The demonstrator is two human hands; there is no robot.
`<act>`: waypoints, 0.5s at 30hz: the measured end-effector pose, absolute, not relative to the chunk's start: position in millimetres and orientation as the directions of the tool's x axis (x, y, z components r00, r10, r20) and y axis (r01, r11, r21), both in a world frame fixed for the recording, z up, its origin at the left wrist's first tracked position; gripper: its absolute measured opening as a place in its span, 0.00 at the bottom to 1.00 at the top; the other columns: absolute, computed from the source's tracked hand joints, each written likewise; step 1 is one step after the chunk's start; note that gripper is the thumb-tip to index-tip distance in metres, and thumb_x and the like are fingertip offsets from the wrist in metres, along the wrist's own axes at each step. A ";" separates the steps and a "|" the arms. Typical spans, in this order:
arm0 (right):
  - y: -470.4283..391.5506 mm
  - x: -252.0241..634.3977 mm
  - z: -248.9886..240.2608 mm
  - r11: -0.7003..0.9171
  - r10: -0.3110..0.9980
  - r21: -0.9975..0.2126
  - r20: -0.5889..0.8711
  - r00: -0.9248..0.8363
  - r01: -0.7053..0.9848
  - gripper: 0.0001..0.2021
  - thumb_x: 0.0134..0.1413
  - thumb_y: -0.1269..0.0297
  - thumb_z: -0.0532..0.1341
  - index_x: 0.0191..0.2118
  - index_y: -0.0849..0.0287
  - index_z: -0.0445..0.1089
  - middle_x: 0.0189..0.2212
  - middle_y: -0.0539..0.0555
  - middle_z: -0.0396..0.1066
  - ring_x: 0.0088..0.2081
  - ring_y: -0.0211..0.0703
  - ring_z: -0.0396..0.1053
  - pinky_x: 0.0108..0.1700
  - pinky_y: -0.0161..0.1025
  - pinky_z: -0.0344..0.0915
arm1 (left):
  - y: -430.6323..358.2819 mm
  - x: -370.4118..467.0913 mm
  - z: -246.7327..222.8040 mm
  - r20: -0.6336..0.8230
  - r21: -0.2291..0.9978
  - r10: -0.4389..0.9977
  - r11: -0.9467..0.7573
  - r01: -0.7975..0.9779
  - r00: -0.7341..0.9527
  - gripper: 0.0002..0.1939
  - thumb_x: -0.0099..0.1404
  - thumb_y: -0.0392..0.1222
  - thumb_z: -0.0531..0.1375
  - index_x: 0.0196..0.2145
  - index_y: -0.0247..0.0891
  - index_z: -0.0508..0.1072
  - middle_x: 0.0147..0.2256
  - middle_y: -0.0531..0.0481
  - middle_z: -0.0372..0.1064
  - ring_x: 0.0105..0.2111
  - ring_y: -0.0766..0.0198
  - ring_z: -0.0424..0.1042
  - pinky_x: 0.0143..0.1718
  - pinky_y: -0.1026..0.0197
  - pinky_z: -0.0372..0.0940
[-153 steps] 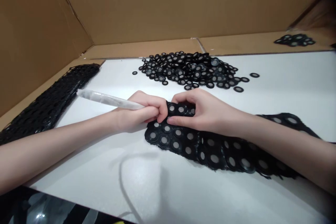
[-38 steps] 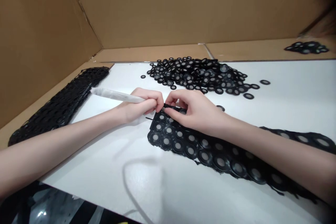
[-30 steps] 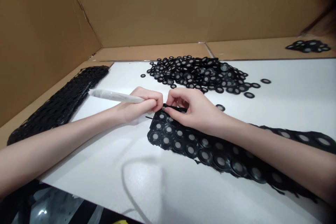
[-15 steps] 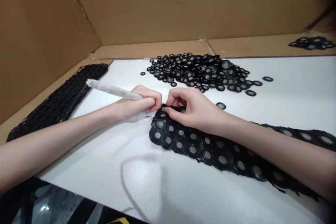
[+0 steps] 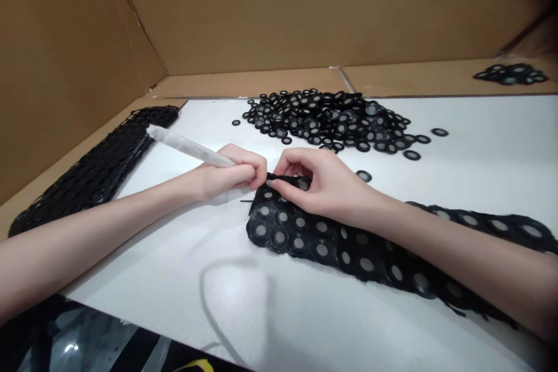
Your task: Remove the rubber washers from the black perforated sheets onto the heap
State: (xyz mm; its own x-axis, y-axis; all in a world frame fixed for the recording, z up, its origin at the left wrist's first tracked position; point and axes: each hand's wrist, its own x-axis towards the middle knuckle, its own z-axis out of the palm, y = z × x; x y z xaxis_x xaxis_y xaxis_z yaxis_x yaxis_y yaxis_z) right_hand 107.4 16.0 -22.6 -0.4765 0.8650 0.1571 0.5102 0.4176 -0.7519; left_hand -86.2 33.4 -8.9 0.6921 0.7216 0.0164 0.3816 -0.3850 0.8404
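Black disc sheet [image 5: 299, 244] lies on the tabletop [image 5: 174, 296], its left end in front of the person, the rest running off rightward beneath the right forearm. Left hand [image 5: 238, 165]: fingers curled tight around a white wrapped tool [image 5: 187, 144], rear end angled up toward the left. Its working end is hidden in the fist; can't tell whether it's a blade or a point. Right hand [image 5: 325, 183]: thumb and fingers pinching the sheet's far left corner.

The two hands meet almost knuckle to knuckle. Main worry, to my eye: if that hidden tip is sharp, a slip would carry it straight into the right thumb. Sheet looks thin and floppy; pulled hard, it could tear through a neighbouring ring. Thin strand [image 5: 246, 201] pokes out at the left edge and might snag. Loose disc [image 5: 364, 176] sits just beyond the right wrist; a careless sweep could knock it away.
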 end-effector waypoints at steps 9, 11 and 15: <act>13.6 105.9 -18.2 0.367 0.872 -0.702 0.031 -0.489 0.610 0.13 0.44 0.56 0.62 0.21 0.59 0.62 0.18 0.47 0.60 0.25 0.36 0.57 0.27 0.36 0.51 | 22.3 -90.9 -13.0 0.171 0.882 0.816 -0.377 0.283 0.553 0.09 0.52 0.31 0.49 0.17 0.35 0.64 0.14 0.55 0.53 0.16 0.71 0.53 0.19 0.67 0.49; 13.9 106.4 -19.3 0.337 0.872 -0.736 0.009 -0.489 0.587 0.13 0.44 0.57 0.62 0.21 0.59 0.61 0.18 0.46 0.59 0.24 0.35 0.56 0.26 0.35 0.50 | 19.7 -92.3 -15.0 0.172 0.906 0.828 -0.345 0.243 0.534 0.09 0.51 0.31 0.50 0.17 0.35 0.64 0.13 0.55 0.52 0.16 0.71 0.52 0.17 0.66 0.47; 15.4 106.9 -20.5 0.299 0.875 -0.799 0.011 -0.485 0.522 0.13 0.45 0.60 0.62 0.20 0.59 0.58 0.19 0.45 0.54 0.23 0.33 0.52 0.25 0.35 0.48 | 16.9 -93.2 -14.9 0.159 0.912 0.816 -0.336 0.233 0.556 0.10 0.52 0.32 0.50 0.16 0.35 0.64 0.13 0.54 0.53 0.15 0.71 0.51 0.17 0.66 0.46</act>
